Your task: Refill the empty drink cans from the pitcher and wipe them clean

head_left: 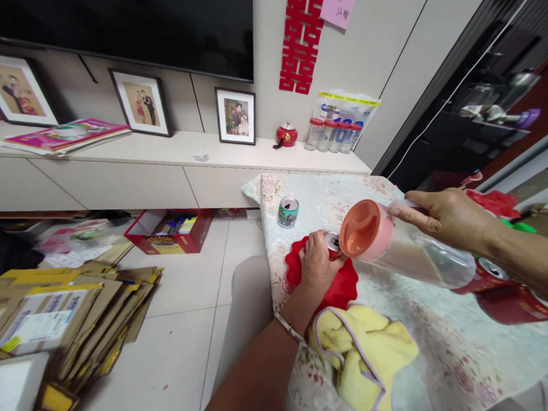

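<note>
Left hand (315,263): closed around a small drink can (333,243), gripping its side; only the silver top shows past the fingers. It sits near the tabletop's left edge, over a red cloth (340,287).
Right hand (440,214): wrapped over a clear plastic jug (419,254) from above, thumb and fingers on the upper wall just behind the lid.
Jug: tipped nearly on its side, its pink lid (365,232) facing 9 o'clock and almost touching the can's top. Some liquid seems to lie low in the body — hard to tell how much.
Handling, jug: likely light, thin-walled plastic that would flex under a hard squeeze; smooth, so possibly slippery. The stiffer band by the lid looks the surest place to hold.
Handling, can: thin metal, light, easy to dent and to tip; a grip round the middle steadies it best.
Second can (287,212): green, opened, upright at 11 o'clock from the left hand, well apart.
Yellow towel (364,358): soft and crumpled, at 5 o'clock from the left hand.
Tabletop (390,189): covered with a floral cloth — more red cans lie under the right forearm at 3 o'clock.
</note>
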`<state>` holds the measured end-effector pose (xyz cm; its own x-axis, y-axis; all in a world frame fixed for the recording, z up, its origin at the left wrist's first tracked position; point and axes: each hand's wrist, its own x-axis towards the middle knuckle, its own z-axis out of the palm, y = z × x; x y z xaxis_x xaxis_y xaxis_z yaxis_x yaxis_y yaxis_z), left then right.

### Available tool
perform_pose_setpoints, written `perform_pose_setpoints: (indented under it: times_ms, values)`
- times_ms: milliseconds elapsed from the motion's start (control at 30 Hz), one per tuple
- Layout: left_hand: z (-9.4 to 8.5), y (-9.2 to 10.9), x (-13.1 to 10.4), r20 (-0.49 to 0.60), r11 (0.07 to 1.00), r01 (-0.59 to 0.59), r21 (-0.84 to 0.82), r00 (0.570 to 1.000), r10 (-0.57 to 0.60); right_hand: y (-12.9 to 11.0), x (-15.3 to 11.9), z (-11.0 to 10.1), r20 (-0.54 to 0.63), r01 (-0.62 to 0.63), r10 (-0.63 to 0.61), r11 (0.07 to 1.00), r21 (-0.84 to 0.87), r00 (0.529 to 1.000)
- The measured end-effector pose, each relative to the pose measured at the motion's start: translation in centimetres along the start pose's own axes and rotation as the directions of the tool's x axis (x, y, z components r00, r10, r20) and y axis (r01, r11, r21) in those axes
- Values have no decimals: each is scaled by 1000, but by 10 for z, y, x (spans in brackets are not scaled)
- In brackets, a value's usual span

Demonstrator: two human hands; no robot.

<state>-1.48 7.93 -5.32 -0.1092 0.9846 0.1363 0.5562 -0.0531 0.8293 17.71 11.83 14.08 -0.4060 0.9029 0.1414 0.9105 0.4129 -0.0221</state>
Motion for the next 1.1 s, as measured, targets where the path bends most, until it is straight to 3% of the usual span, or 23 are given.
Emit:
perform_pose_setpoints:
  times_ms: [1100]
  values:
    - [-1,0,1,15,1000,3,-9,1000,-3,-1,-1,-1,9,1,-1,1000,14,1000]
